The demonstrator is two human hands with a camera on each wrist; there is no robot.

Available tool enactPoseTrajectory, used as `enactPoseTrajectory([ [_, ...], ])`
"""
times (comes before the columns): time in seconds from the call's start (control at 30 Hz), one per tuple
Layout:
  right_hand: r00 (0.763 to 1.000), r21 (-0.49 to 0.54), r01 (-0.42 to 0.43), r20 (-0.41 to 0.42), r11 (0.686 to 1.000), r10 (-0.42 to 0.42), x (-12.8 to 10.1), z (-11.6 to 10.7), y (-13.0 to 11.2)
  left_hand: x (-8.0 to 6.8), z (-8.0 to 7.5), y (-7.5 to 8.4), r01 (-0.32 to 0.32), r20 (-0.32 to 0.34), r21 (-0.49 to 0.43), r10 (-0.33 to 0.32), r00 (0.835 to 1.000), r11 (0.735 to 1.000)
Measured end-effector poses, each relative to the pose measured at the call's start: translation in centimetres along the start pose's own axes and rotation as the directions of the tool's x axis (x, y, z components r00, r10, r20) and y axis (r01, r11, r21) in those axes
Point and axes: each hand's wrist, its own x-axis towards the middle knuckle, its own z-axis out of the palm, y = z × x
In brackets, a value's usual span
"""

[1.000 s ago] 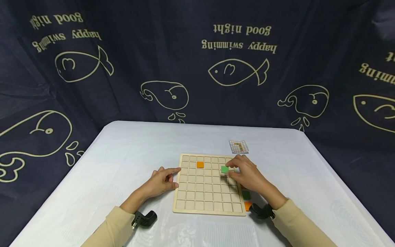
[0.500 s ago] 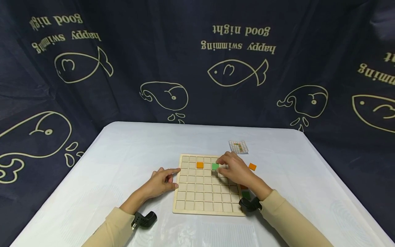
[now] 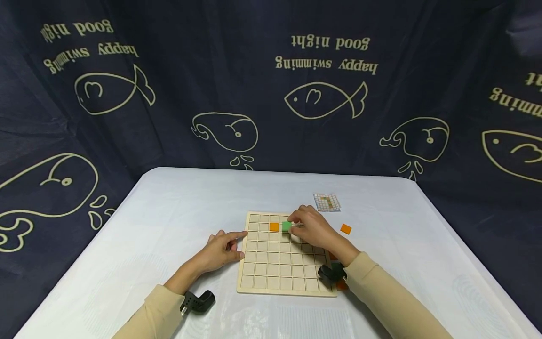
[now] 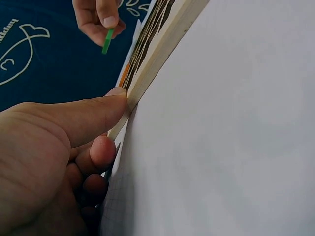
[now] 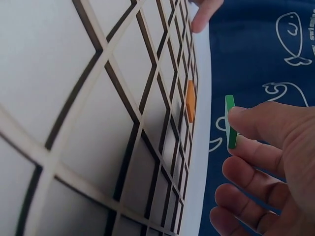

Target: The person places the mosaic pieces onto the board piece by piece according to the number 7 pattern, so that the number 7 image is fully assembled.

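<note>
A light wooden grid board lies on the white table. One orange square tile sits in a cell in its second row from the far side. My right hand pinches a green square tile between thumb and finger, held just above the board; in the head view it appears right beside the orange tile. The other right fingers curl loosely below. At the board's left side rests my left hand, index fingertip and thumb touching the edge. In the left wrist view its thumb presses the board's rim.
A small printed card with a coloured grid pattern lies beyond the board's far right corner. Right of the board lies a loose orange tile. More orange and green tiles are partly hidden under the right forearm. A dark fish-print cloth hangs behind.
The right hand has moved left across the board with the green tile, toward the orange one. The loose orange tile at right has come into view. The left hand has stayed put.
</note>
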Motion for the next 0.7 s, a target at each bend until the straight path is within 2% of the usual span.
enactPoseTrajectory([
  [0.3, 0.998, -0.017, -0.038, 0.039, 0.999, 0.039, 0.8, 0.5, 0.2, 0.0, 0.0, 0.0, 0.014, -0.001, -0.001, -0.014, 1.0, 1.0],
  [0.7, 0.995, -0.022, -0.079, 0.066, 0.997, 0.08, 1.4, 1.0, 0.7, 0.0, 0.0, 0.1, 0.003, -0.006, 0.005, -0.003, 1.0, 1.0],
])
